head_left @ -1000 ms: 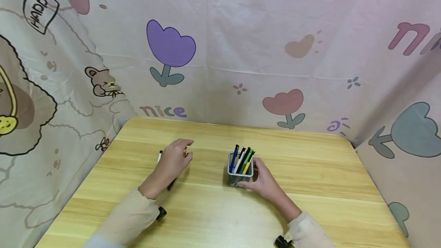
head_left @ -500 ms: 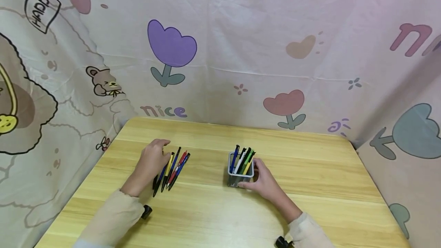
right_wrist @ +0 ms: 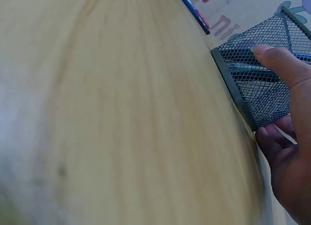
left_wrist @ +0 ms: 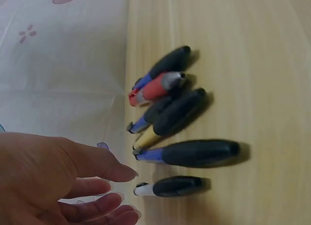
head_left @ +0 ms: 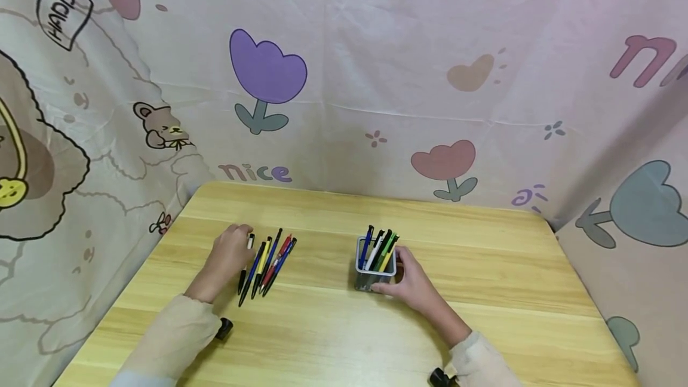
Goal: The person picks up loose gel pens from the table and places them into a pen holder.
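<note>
Several pens (head_left: 267, 260) lie side by side on the wooden table (head_left: 333, 339), in black, blue, yellow and red; the left wrist view shows them close up (left_wrist: 180, 115). My left hand (head_left: 230, 251) rests just left of them with relaxed fingers (left_wrist: 104, 169) and holds nothing. Nearest to it is a white-tipped black pen (left_wrist: 170, 186). A grey mesh pen holder (head_left: 373, 272) stands mid-table with several pens upright in it. My right hand (head_left: 412, 284) grips the holder from its right side, with the thumb (right_wrist: 279, 64) on the mesh wall (right_wrist: 257, 96).
A cartoon-print cloth (head_left: 344, 76) hangs close behind and on both sides of the table. Bare wood lies in front of the hands and right of the holder.
My left hand has slid left off the loose pens, uncovering the row. The right hand and the holder have stayed put.
</note>
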`<state>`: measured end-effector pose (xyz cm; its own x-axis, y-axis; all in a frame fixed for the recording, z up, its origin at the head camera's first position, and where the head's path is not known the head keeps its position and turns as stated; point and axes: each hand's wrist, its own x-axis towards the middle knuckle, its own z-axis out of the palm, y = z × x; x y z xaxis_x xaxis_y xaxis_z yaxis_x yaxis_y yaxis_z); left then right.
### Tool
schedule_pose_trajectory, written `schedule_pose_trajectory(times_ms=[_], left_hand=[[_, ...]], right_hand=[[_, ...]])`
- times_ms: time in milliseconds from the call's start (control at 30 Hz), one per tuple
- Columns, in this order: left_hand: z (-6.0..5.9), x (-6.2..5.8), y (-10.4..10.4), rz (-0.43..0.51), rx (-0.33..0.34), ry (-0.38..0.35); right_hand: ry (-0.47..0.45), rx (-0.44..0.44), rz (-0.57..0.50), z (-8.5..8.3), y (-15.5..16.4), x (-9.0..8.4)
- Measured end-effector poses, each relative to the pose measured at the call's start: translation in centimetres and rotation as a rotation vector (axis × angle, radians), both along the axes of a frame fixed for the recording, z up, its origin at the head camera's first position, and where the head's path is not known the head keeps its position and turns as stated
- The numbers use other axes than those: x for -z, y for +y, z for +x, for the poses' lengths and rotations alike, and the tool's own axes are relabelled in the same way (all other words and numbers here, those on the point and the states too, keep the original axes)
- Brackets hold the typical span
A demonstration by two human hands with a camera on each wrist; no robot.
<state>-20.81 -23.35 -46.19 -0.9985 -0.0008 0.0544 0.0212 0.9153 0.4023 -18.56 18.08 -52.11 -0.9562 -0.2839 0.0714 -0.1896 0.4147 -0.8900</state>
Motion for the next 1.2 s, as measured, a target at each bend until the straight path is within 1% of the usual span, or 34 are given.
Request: schedule_pose_trajectory(times_ms=[200,333,567,833,1200], left_hand=[[-0.38,0.66,-0.34,-0.009,-0.017,-0.042],[-0.52,0.87,-0.41,-0.009,-0.023,-0.062],[-0.71,0.87,-0.6,-0.008,-0.017,-0.072],[-0.72,0.87,-0.86,0.029,-0.031,-0.12],[-0.61,0.79,-1.02,0.022,-0.039,-0.109]], right_hand=[[0.003,0.003,0.013,-0.07,-0.02,0.04],[0.007,0.009,0.023,-0.04,-0.01,0.02],[0.018,0.008,0.031,-0.01,0.0,-0.1],[0.006,0.007,0.015,0.0,-0.11,-0.06],[0.005,0.002,0.002,-0.02,-0.05,0.24]])
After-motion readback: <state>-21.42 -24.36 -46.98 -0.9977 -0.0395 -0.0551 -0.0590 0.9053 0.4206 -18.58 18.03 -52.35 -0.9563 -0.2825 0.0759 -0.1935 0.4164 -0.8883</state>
